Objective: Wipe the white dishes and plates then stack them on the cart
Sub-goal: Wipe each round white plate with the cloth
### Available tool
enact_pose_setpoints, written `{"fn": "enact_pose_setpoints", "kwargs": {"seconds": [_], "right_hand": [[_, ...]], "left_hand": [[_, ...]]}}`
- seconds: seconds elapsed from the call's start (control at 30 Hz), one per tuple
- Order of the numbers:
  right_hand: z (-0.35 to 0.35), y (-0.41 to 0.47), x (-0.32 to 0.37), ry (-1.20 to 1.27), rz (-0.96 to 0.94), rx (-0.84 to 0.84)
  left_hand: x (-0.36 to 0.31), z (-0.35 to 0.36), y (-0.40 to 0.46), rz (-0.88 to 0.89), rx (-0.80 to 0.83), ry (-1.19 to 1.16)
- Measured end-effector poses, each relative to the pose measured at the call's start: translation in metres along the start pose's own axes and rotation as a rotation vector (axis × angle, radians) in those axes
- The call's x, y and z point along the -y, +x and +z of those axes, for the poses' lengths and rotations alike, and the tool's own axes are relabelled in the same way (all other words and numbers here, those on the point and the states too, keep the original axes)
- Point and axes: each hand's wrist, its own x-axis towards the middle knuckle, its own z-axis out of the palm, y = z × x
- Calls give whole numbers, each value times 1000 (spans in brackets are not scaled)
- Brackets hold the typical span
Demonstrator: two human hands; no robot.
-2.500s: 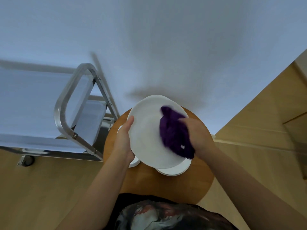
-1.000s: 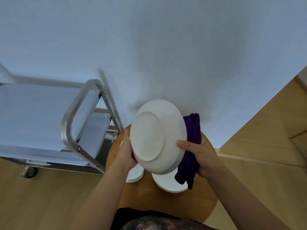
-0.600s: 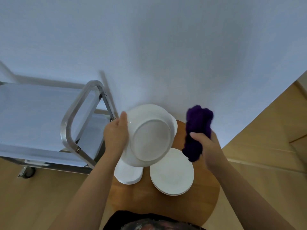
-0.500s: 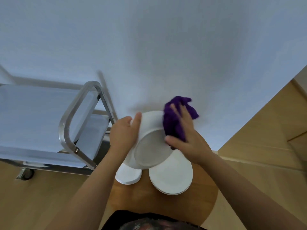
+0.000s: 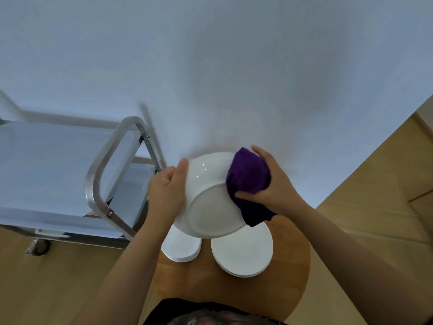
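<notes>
Gripping the crumpled purple cloth (image 5: 248, 177), the right hand (image 5: 273, 186) has returned to the upturned round white plate (image 5: 208, 202) the left hand (image 5: 167, 193) grasps, so wiping its underside continues.

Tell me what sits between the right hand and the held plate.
The purple cloth, in the head view: the right hand presses it against the plate's upturned underside, while the left hand holds the opposite rim.
</notes>
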Motion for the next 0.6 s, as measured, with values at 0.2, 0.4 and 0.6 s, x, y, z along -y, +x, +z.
{"fn": "enact_pose_setpoints", "kwargs": {"seconds": [0.2,0.4,0.6], "right_hand": [[25,-23,-10,547,179,-294],[14,-20,-19,884,406,-354],[-28,-11,-17,551,369,172]], "left_hand": [[-15,18,3,-579,-202,-535],[-8,14,2,-470,253,-587],[14,-3,16,-761,713,-756]]}}
